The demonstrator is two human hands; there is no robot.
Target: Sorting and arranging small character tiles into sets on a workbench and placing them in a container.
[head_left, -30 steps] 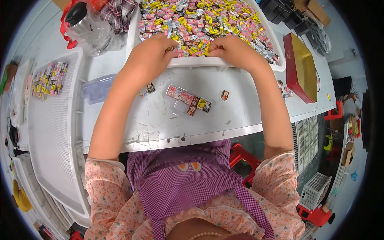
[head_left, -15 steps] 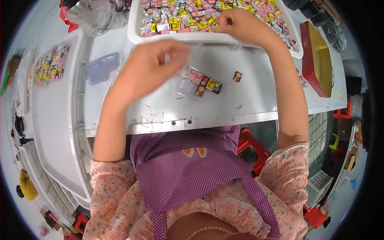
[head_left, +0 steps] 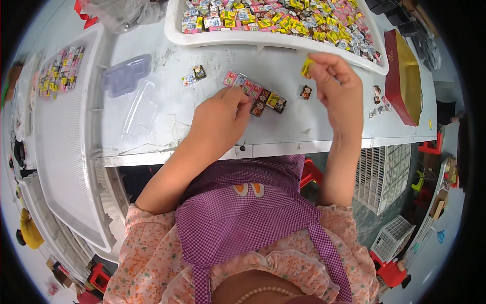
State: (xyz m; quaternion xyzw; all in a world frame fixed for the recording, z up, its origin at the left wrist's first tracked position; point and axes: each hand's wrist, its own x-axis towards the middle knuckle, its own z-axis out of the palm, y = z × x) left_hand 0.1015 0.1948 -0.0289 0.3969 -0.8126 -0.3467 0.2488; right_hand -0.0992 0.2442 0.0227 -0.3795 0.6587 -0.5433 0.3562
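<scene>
Right fingers, yellow piece pinched between

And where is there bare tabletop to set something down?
The white tabletop is bare between the bluish plastic lid and the loose packets, and near the table edge between the right forearm and red box. It is crowded around the left hand and grouped packets.

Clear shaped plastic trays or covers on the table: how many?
3: a bluish one on the left, a colourless one near it, and one tray with small boxes at the left hand. More may be stacked underneath.
</scene>
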